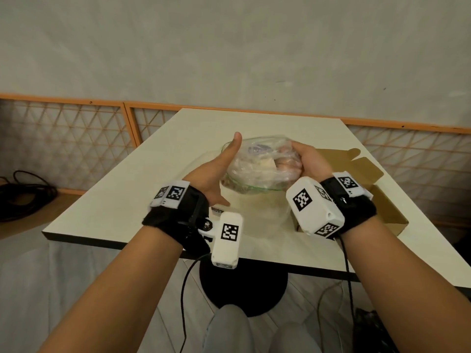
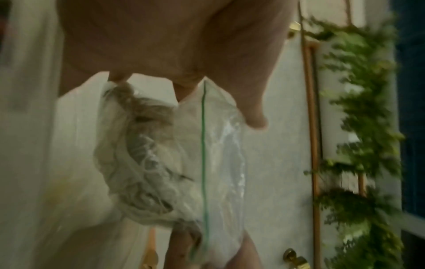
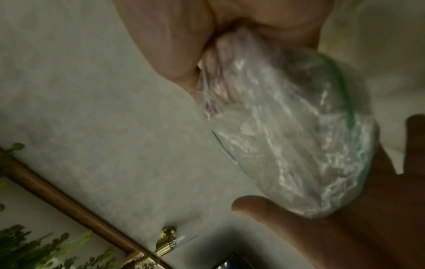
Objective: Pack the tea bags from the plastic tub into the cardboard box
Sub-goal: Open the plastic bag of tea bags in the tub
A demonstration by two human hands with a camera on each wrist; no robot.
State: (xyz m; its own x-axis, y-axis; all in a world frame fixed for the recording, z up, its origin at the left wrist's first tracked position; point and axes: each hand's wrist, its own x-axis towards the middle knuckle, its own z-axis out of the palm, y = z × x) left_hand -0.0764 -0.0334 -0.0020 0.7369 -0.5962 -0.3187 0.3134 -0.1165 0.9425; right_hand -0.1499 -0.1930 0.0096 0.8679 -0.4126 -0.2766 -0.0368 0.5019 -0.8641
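Observation:
A clear zip bag (image 1: 260, 164) with a green seal line, stuffed with tea bags, hangs in the air between my two hands. My right hand (image 1: 305, 164) grips its right end, fingers curled round the plastic (image 3: 299, 145). My left hand (image 1: 221, 169) lies against the bag's left side with the thumb straight up; the bag (image 2: 174, 163) rests on its palm (image 3: 345, 227). Directly below the bag, the translucent plastic tub (image 1: 262, 217) stands on the table. The open cardboard box (image 1: 384, 207) lies to the right, partly hidden behind my right wrist.
The cream table (image 1: 127, 200) ends in a dark front edge close to my body. An orange-framed lattice screen (image 1: 76, 133) runs behind it. Black cables (image 1: 25, 192) lie on the floor at the left. A small printed label (image 1: 216, 210) shows by my left wrist.

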